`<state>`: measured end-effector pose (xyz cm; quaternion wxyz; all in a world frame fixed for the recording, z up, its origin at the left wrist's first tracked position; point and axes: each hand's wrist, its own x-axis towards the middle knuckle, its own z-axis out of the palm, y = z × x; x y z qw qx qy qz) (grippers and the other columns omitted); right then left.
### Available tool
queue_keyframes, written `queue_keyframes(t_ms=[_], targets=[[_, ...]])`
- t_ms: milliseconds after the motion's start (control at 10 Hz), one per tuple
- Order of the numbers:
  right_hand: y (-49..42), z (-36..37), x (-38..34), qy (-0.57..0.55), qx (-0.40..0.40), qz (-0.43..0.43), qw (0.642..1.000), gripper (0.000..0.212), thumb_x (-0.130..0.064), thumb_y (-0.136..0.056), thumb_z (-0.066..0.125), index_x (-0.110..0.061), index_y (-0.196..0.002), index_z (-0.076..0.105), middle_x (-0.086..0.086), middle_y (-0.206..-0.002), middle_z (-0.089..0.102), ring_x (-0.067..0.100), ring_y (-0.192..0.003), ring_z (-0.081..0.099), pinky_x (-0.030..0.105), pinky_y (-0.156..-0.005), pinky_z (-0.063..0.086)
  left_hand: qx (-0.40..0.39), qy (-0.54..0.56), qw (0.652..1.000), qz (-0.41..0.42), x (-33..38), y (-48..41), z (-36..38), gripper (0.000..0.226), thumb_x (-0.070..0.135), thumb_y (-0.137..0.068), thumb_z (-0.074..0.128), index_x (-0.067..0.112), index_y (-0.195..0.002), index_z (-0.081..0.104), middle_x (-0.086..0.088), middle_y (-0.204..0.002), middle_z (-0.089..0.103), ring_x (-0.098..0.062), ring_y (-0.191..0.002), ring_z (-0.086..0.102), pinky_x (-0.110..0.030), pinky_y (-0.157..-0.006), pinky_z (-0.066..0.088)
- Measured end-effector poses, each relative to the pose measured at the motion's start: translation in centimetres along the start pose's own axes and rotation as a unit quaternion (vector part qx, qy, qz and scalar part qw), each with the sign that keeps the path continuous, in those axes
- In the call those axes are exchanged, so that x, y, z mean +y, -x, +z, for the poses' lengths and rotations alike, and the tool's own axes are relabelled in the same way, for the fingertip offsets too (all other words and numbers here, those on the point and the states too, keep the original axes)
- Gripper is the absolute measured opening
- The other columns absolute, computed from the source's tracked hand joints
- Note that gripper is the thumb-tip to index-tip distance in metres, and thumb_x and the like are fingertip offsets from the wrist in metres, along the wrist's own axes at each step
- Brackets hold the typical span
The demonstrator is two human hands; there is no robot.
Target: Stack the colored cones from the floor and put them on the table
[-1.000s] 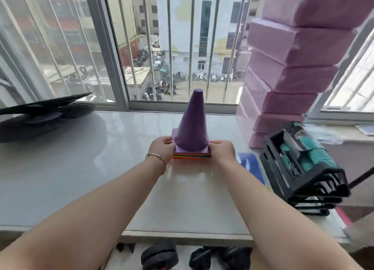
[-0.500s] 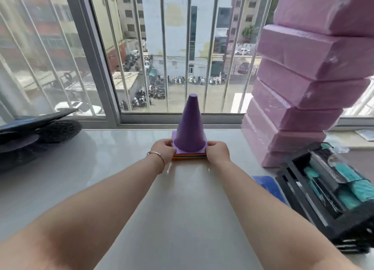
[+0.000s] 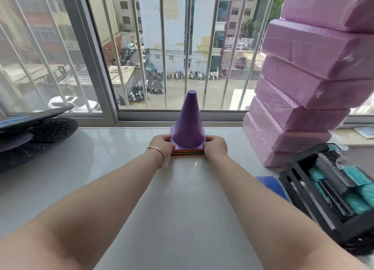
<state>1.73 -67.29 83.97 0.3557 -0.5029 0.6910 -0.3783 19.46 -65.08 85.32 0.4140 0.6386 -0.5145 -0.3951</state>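
A stack of colored cones (image 3: 188, 126) stands upright on the white table (image 3: 101, 168), close to the window. A purple cone is on top; only the thin colored base edges of the others show beneath it. My left hand (image 3: 162, 145) grips the left side of the stack's base, a thin bracelet on its wrist. My right hand (image 3: 215, 147) grips the base's right side. Both arms reach straight forward over the table.
A tall pile of pink wrapped blocks (image 3: 307, 91) rises right of the cones. A black rack with teal packages (image 3: 332, 190) sits at the right edge, a blue flat item (image 3: 271, 184) beside it. Dark round objects (image 3: 34, 134) lie far left. The barred window (image 3: 162, 53) is directly behind.
The cone stack has been pushed farther across the table toward the window, both hands still on its base. The view has moved in closer and lifted.
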Motion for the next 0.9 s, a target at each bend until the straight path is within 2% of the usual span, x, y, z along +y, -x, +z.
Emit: queue_keyframes(t_ms=[100,200,400,600,700,800,900], targets=[[0.3,-0.1,-0.3,0.006,0.001,0.001,1.000,0.038,-0.002,-0.063,0.040,-0.012,-0.083,0.071,-0.003,-0.066,0.054,0.019,-0.069,0.038,0.027,-0.060,0.038,0.006,-0.006,1.000,-0.006,0.0,0.0,0.0,0.013,0.007,-0.076,0.055,0.008,-0.071,0.067,-0.001,-0.068,0.050,-0.018,-0.065,0.038,-0.028,-0.061,0.031],[0.6,-0.2,-0.6,0.008,0.004,0.000,1.000,0.039,0.001,-0.067,0.041,-0.013,-0.084,0.074,0.002,-0.072,0.066,0.021,-0.070,0.045,0.027,-0.064,0.043,0.012,-0.028,0.999,-0.011,-0.3,-0.3,0.1,0.020,0.019,-0.068,0.053,0.009,-0.076,0.067,0.001,-0.066,0.051,-0.018,-0.065,0.039,-0.029,-0.064,0.032],[1.2,-0.6,-1.5,0.023,0.010,0.017,1.000,0.040,0.002,-0.074,0.043,-0.013,-0.091,0.076,0.004,-0.084,0.069,0.024,-0.077,0.053,0.026,-0.069,0.044,0.002,-0.056,0.998,-0.031,-0.3,-0.6,-0.3,0.030,0.019,-0.059,0.054,0.015,-0.081,0.074,0.000,-0.069,0.061,-0.019,-0.065,0.047,-0.029,-0.068,0.042],[1.9,-0.8,-2.0,0.039,-0.011,0.021,0.999,0.039,0.000,-0.076,0.045,-0.015,-0.094,0.076,0.000,-0.086,0.070,0.021,-0.078,0.053,0.027,-0.068,0.045,-0.001,-0.081,0.996,-0.026,-0.7,-0.6,-0.3,0.025,0.015,-0.065,0.055,0.011,-0.084,0.071,0.000,-0.071,0.060,-0.023,-0.068,0.049,-0.028,-0.067,0.043],[2.6,-1.1,-1.9,0.068,-0.014,-0.012,0.998,0.028,-0.003,-0.084,0.045,-0.013,-0.087,0.071,0.000,-0.078,0.063,0.021,-0.072,0.049,0.024,-0.058,0.041,0.005,-0.076,0.997,-0.012,0.2,0.8,-0.3,0.027,0.011,-0.079,0.059,0.011,-0.104,0.069,-0.006,-0.092,0.067,-0.028,-0.087,0.061,-0.032,-0.083,0.048],[3.8,-1.5,-1.7,0.088,-0.012,-0.056,0.995,0.024,-0.007,-0.091,0.041,-0.016,-0.080,0.061,0.001,-0.072,0.052,0.026,-0.073,0.045,0.024,-0.052,0.034,0.025,-0.130,0.991,0.025,0.7,1.7,-0.2,0.037,0.016,-0.090,0.054,0.011,-0.125,0.058,-0.010,-0.121,0.063,-0.031,-0.113,0.058,-0.029,-0.089,0.041],[5.5,-2.1,-1.3,0.091,-0.004,-0.035,0.995,0.032,-0.010,-0.093,0.044,-0.016,-0.118,0.062,0.005,-0.117,0.065,0.033,-0.114,0.054,0.030,-0.085,0.046,0.027,-0.184,0.982,0.022,1.5,3.6,-0.8,0.041,0.021,-0.093,0.050,0.010,-0.133,0.049,-0.014,-0.133,0.056,-0.035,-0.121,0.052,-0.035,-0.096,0.042]])
